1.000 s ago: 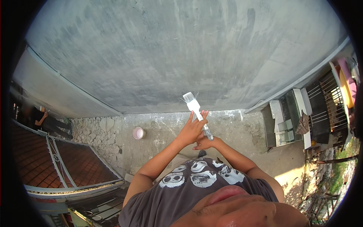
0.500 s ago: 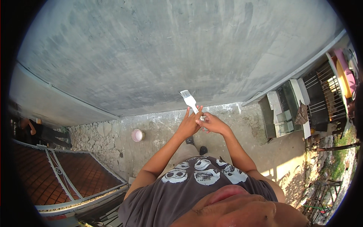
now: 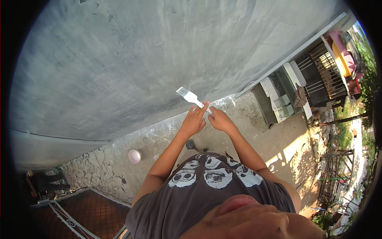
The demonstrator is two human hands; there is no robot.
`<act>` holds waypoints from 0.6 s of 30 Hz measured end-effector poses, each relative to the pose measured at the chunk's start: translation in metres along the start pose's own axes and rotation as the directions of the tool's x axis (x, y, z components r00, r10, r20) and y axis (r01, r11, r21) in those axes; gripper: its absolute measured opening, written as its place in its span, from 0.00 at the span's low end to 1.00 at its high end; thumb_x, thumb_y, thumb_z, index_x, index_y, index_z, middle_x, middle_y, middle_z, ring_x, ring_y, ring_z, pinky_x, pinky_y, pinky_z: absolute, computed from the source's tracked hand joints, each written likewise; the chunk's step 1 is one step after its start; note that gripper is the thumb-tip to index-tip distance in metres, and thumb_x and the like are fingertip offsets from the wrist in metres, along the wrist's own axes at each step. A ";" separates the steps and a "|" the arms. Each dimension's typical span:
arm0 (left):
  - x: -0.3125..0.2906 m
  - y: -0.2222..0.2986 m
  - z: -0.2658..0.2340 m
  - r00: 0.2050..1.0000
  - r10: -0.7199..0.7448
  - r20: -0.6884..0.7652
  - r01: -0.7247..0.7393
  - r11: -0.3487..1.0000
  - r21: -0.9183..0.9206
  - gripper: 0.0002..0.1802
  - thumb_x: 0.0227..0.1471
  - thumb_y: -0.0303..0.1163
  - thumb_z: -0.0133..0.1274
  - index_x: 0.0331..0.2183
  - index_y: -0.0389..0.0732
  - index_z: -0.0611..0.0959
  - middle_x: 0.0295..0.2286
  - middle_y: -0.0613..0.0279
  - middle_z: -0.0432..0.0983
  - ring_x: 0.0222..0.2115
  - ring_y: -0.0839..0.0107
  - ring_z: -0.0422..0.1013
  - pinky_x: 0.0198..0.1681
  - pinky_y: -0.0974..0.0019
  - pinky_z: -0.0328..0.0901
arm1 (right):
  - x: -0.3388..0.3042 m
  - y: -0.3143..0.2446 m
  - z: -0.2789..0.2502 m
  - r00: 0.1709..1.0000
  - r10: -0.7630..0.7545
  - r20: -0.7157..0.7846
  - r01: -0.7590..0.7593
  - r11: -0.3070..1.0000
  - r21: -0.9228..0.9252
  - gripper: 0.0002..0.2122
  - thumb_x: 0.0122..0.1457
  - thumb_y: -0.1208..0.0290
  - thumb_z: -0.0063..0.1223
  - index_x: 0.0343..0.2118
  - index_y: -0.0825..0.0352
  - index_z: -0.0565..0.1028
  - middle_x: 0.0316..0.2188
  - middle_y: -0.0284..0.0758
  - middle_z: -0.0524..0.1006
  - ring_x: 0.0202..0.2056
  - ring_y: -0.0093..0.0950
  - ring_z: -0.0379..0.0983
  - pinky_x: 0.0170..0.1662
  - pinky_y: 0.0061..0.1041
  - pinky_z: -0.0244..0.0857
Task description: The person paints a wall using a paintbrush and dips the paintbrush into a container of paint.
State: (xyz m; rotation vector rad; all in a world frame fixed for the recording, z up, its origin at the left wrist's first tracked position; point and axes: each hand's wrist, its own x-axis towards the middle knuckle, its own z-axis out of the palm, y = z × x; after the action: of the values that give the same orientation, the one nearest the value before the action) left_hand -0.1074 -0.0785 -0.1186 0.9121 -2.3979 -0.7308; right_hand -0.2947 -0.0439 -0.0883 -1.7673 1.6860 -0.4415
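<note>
A white-handled paintbrush (image 3: 190, 96) is held out in front of the grey wall (image 3: 159, 59), its pale bristles pointing up and to the left. My right hand (image 3: 221, 121) is closed around the end of the brush's handle. My left hand (image 3: 193, 122) has its fingers stretched out against the handle, with the thumb apart from them. Something whitish shows at the handle's end between the two hands, too small to make out.
On the concrete floor at the left stands a small pinkish-white bucket (image 3: 135, 156). Rubble (image 3: 93, 171) lies beyond it. Glass tanks and panels (image 3: 280, 95) stand at the right by a barred cage (image 3: 324, 75). Another person (image 3: 43, 181) is at the far left.
The view has turned, so the bucket and the tanks sit further left. My hands and the brush have shifted up and left in the picture, and my left hand has moved apart from the right.
</note>
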 end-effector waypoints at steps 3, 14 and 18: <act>-0.006 -0.012 -0.009 1.000 -0.014 0.028 0.016 0.996 -0.082 0.49 0.50 0.26 0.56 0.69 0.42 0.54 0.62 0.43 0.63 0.60 0.47 0.64 0.62 0.46 0.59 | -0.008 0.003 -0.034 0.987 0.023 -0.160 -0.016 0.999 0.045 0.16 0.60 0.69 0.56 0.45 0.76 0.74 0.33 0.52 0.79 0.35 0.45 0.77 0.41 0.40 0.68; -0.035 -0.065 -0.048 0.990 -0.054 -0.129 0.042 0.995 -0.089 0.38 0.52 0.28 0.56 0.64 0.40 0.66 0.65 0.45 0.59 0.57 0.46 0.68 0.57 0.51 0.64 | -0.037 -0.042 -0.249 0.600 0.065 -0.798 0.075 0.988 0.137 0.20 0.65 0.58 0.58 0.51 0.69 0.77 0.36 0.31 0.79 0.41 0.21 0.72 0.48 0.25 0.65; -0.043 -0.071 -0.066 0.984 -0.137 -0.116 0.128 0.989 -0.076 0.28 0.53 0.29 0.57 0.57 0.41 0.75 0.66 0.46 0.58 0.57 0.46 0.68 0.57 0.50 0.65 | -0.014 -0.067 -0.301 0.446 -0.138 -0.884 0.179 0.982 -0.063 0.22 0.65 0.56 0.57 0.58 0.62 0.75 0.44 0.36 0.81 0.45 0.24 0.74 0.52 0.27 0.66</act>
State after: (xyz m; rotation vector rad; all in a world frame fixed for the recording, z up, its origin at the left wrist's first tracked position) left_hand -0.0079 -0.1139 -0.1235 1.0645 -2.2099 -0.7790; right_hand -0.4392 -0.0992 0.1788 -1.7617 2.1175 -1.7474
